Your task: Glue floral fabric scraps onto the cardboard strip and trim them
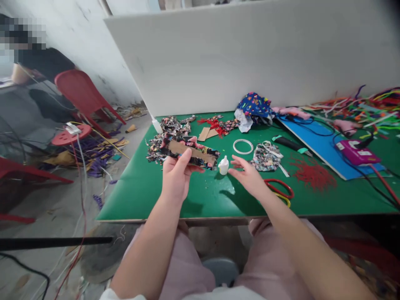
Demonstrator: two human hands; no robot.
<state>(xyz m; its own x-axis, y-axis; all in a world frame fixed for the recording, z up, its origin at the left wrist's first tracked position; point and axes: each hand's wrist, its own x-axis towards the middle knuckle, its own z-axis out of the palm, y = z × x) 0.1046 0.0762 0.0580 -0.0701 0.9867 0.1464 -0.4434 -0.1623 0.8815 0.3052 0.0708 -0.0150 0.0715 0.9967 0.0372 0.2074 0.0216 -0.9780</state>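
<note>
In my left hand [176,175] is a strip of brown cardboard [190,152] with dark flowery fabric along its edges, gripped between thumb and fingers. A small white squeeze bottle [223,166] with a pointed nozzle stands upright just right of this piece. My right hand [246,173] is beside the bottle, its fingers apart and holding nothing; whether a fingertip touches the bottle I cannot tell. Patterned fabric scraps [170,125] are heaped behind my left hand. Beyond my right hand lie a white ring [243,146] and a bunched piece of patterned fabric [266,156].
Scissors with red and yellow handles [283,189] lie by my right forearm. Further right are red threads [314,171], a black-and-green cutter [290,144], a blue board [315,143], pink glue guns [346,126] and a purple power box [356,152] with cables. A white panel [250,58] stands behind.
</note>
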